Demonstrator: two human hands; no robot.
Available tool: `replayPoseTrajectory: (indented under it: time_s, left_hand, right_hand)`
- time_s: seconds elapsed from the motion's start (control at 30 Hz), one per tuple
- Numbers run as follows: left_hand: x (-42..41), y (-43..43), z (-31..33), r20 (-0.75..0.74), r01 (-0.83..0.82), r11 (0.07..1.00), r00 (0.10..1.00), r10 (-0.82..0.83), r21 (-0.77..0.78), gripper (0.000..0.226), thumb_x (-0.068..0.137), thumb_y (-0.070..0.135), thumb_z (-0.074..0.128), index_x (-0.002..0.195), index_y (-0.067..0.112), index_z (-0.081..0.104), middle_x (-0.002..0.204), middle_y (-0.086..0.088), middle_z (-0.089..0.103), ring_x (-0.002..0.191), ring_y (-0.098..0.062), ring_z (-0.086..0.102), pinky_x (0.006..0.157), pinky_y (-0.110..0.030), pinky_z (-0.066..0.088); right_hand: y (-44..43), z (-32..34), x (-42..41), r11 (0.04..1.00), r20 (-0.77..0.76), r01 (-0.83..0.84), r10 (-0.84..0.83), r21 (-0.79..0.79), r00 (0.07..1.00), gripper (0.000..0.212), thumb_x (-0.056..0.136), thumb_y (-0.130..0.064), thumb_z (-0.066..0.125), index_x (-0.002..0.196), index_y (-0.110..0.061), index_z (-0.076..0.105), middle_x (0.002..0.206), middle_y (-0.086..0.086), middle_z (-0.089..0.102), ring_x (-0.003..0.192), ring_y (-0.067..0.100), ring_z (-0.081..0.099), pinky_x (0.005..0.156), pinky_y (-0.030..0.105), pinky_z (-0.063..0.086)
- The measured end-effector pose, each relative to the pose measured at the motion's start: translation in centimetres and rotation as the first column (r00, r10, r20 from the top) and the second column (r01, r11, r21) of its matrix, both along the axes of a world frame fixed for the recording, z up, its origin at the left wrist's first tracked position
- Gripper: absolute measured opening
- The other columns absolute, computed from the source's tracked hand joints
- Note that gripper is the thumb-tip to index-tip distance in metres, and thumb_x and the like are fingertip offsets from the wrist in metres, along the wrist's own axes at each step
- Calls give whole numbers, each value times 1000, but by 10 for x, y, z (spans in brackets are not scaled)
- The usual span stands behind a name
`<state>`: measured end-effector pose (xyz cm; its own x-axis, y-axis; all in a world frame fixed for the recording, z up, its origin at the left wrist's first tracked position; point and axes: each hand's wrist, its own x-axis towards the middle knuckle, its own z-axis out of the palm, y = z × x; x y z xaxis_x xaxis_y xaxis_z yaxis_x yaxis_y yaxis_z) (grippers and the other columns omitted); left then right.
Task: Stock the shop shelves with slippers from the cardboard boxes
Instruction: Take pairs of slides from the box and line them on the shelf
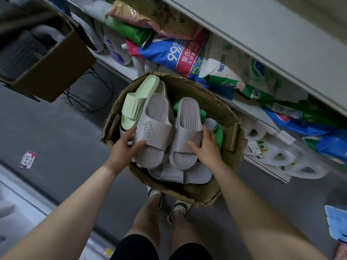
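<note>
grey ribbed slippers (167,128), pale green slipper (139,102), bright green slippers (218,136), brown cardboard box (202,94), blue-red detergent bag (180,57)

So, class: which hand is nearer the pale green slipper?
Left. The left hand grips a grey slipper right beside the pale green slipper; the right hand holds the other grey slipper, farther right.
</note>
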<state>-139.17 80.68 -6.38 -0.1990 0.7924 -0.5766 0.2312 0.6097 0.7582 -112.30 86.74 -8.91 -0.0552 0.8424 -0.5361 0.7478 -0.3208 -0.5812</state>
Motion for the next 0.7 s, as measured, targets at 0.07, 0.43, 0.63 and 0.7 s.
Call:
replayPoseTrajectory:
  time_s: [0.07, 0.43, 0.63, 0.7]
  left_hand:
    - [-5, 1, -3, -4, 18, 1000, 1000, -18, -14, 64, 88, 36, 64, 145, 34, 36, 128, 2, 52, 113, -18, 53, 91, -35, 49]
    - [-4, 21, -6, 80, 7, 1000, 997, -5, -26, 65, 76, 41, 76, 133, 40, 46, 121, -1, 57, 106, -12, 57, 83, -33, 53]
    - [0, 27, 26, 168, 10, 1000, 986, -9, -4, 61, 78, 35, 74, 131, 48, 46, 124, -6, 54, 104, -19, 58, 79, -38, 56]
    - [2, 30, 40, 188, 21, 1000, 982, -25, 21, 57, 79, 33, 74, 126, 52, 48, 127, -6, 52, 108, -20, 56, 80, -39, 56]
  right_hand:
    - [-2, -8, 3, 978, -139, 136, -158, -158, 978, 91, 85, -52, 66, 154, -30, 13, 155, 2, 33, 138, 26, 38, 110, 48, 38]
    - [-1, -9, 13, 836, -427, 309, -508, -453, 748, 84, 68, -43, 86, 140, -27, 46, 135, 5, 58, 116, 26, 60, 96, 51, 52]
    - [-4, 32, 35, 856, -434, 352, -500, -379, 749, 83, 82, -20, 78, 151, -24, 33, 140, 9, 51, 122, 25, 54, 103, 50, 47]
    - [-7, 55, 45, 876, -437, 357, -474, -325, 764, 81, 83, -19, 76, 151, -26, 33, 139, 7, 50, 122, 22, 51, 104, 47, 46]
